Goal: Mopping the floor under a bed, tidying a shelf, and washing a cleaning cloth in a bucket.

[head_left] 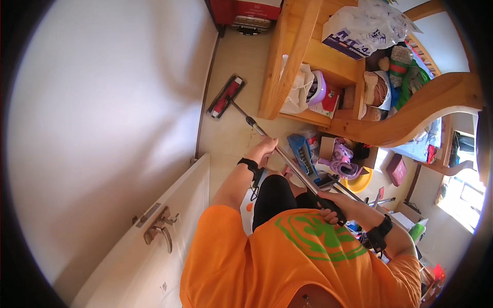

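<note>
A flat mop (226, 96) with a red and black head lies on the pale floor close to the wall at the upper middle. Its metal pole (292, 164) runs down to the right across the view. My left hand (266, 146) is closed around the pole's middle part, below a dark collar joint. Around the black grip (330, 208) at the pole's end my right hand (335, 206) is closed, in front of my orange shirt. Both wrists wear black straps.
A white door (185, 192) with a metal handle stands at the left, beside the white wall (115, 115). Wooden bed-like furniture (292, 77) with shelves and bags is at the upper right. A blue object (302, 154), a box of purple items (342, 159) and a yellow basin (364, 183) sit right of the pole.
</note>
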`<state>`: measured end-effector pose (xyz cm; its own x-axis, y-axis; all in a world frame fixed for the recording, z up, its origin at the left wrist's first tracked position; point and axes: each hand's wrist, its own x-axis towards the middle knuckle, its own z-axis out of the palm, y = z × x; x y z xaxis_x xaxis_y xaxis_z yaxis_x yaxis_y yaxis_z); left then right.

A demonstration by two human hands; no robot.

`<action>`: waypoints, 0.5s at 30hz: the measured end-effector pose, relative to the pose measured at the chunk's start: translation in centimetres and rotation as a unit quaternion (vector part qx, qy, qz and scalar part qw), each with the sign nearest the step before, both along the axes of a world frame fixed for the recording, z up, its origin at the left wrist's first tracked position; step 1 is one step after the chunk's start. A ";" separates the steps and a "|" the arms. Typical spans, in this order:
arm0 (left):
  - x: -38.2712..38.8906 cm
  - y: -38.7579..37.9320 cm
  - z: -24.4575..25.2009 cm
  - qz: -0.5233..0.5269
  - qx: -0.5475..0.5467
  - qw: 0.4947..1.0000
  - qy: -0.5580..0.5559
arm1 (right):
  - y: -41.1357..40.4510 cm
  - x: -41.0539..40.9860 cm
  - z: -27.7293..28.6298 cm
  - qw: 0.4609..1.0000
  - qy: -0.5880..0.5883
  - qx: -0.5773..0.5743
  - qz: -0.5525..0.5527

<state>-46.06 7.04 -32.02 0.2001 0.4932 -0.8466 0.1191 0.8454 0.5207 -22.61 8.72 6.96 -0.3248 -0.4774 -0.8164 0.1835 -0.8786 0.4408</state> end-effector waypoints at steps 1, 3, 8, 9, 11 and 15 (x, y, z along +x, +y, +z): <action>1.3 -0.3 1.4 -0.003 0.001 1.000 0.000 | -0.2 1.1 0.1 1.000 0.000 -0.007 0.002; 3.5 -0.9 5.4 -0.033 -0.055 0.990 0.127 | -0.9 3.3 0.1 1.000 0.004 -0.020 -0.012; 6.0 -5.4 8.1 -0.074 -0.090 0.992 0.044 | -2.7 7.8 1.3 0.999 0.017 -0.022 0.020; 6.5 -6.0 8.1 -0.080 -0.114 0.990 0.038 | -2.9 8.4 1.6 0.999 0.021 -0.022 0.020; 8.1 -7.6 8.1 -0.086 -0.138 0.986 0.036 | -3.9 9.8 2.2 0.996 -0.012 0.046 0.073; 11.5 -10.2 11.9 0.061 -0.065 0.994 -0.069 | -4.8 14.3 2.8 0.985 0.006 0.148 0.090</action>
